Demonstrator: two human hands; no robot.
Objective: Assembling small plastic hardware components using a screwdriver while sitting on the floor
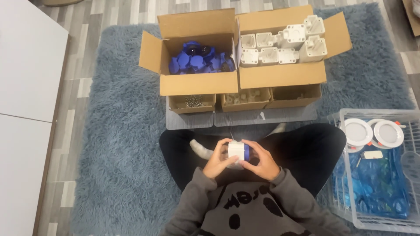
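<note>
Both hands hold one small white plastic housing with a blue part (238, 152) over my lap. My left hand (218, 161) grips its left side, and my right hand (261, 162) closes on its right side, where the blue part shows. I sit cross-legged in dark trousers and a grey sweatshirt. A cardboard box of blue plastic parts (197, 59) stands ahead of me, with a second cardboard box of white housings (282, 46) to its right.
Three small open cardboard trays (245, 99) sit on a grey board in front of the boxes, the left one holding screws. A clear plastic crate (376, 170) at my right holds round white discs and blue bags. A grey shaggy rug (122, 144) covers the floor. White furniture (26, 109) stands at left.
</note>
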